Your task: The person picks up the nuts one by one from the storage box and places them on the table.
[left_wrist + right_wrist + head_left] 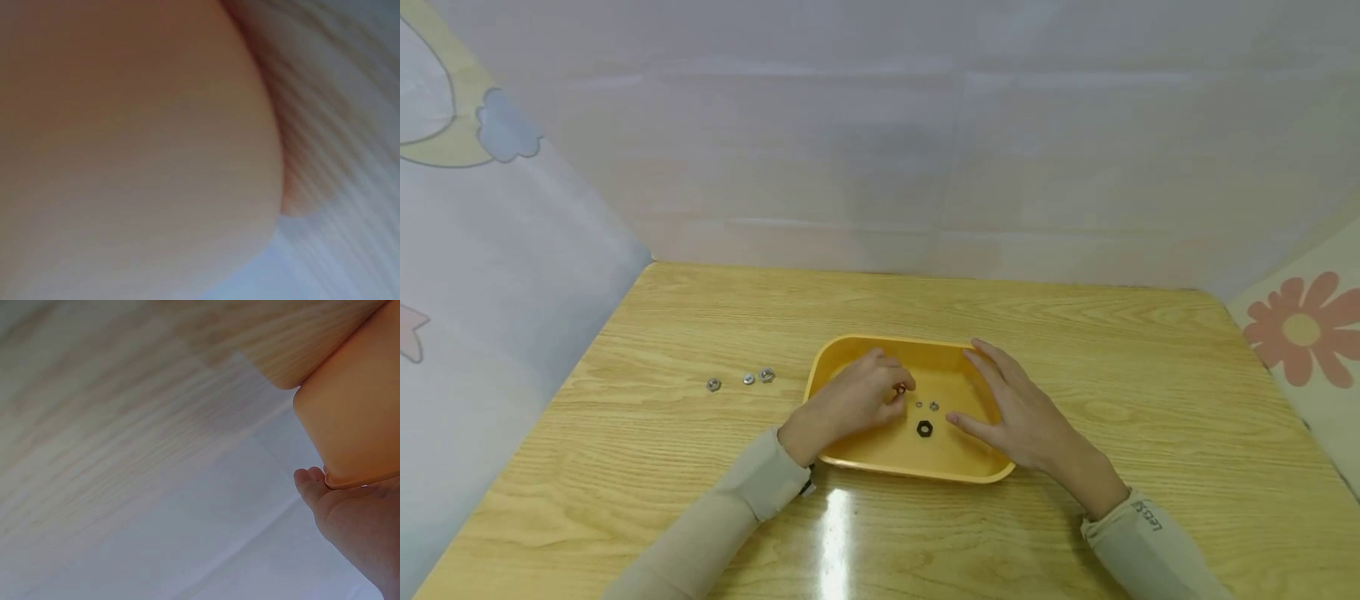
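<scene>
While my left fingers (901, 377) pinch a small nut (901, 389) inside the yellow tray (940, 358), my right fingers (996, 358), spread wide, touch its edge, presumably to steady it

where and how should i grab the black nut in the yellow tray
The black nut is probably best pinched by two opposite flat outer sides, coming from above: it lies flat, hole facing up, with its edges clear of the other nuts, while the raised walls of the yellow tray would hinder a low approach.
</scene>
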{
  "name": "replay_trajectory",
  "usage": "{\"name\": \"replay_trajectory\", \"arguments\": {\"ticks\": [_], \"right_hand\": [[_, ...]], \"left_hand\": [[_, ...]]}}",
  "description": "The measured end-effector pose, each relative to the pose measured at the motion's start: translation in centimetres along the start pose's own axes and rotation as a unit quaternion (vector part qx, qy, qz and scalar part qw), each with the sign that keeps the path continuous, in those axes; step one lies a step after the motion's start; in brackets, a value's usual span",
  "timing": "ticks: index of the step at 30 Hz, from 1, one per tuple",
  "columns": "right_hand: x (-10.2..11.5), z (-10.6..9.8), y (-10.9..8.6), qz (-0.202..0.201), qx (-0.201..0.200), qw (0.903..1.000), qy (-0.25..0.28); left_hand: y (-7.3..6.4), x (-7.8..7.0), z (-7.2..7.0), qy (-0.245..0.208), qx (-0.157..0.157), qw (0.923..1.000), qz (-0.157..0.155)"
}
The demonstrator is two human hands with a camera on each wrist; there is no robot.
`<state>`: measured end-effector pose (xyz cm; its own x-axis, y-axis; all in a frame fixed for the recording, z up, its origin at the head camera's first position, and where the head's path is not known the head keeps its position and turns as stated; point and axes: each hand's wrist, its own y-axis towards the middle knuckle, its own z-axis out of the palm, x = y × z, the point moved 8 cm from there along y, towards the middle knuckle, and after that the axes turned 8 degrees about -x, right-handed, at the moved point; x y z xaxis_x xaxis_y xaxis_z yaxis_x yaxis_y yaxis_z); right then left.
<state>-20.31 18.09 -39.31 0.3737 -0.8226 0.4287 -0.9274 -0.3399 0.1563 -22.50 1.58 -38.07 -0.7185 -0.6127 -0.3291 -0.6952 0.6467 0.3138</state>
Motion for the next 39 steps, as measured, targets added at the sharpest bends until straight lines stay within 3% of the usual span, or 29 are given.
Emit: {"name": "replay_trajectory", "arguments": {"ticks": [12,28,39], "right_hand": [[0.1,-0.1,0.0,-0.002,-0.003,1.0000,-0.003],[0.2,0.0,0.0,-0.010,-0.003,0.9999,-0.008],[0.1,0.0,0.0,-0.012,-0.009,0.9998,-0.010]], "left_hand": [[-0.1,0.0,-1.1,-0.019,-0.054,0.9983,0.015],[-0.7,0.0,-2.2,-0.004,-0.089,0.9960,0.005],[-1.1,0.1,-3.0,0.045,-0.121,0.9912,0.030]]}}
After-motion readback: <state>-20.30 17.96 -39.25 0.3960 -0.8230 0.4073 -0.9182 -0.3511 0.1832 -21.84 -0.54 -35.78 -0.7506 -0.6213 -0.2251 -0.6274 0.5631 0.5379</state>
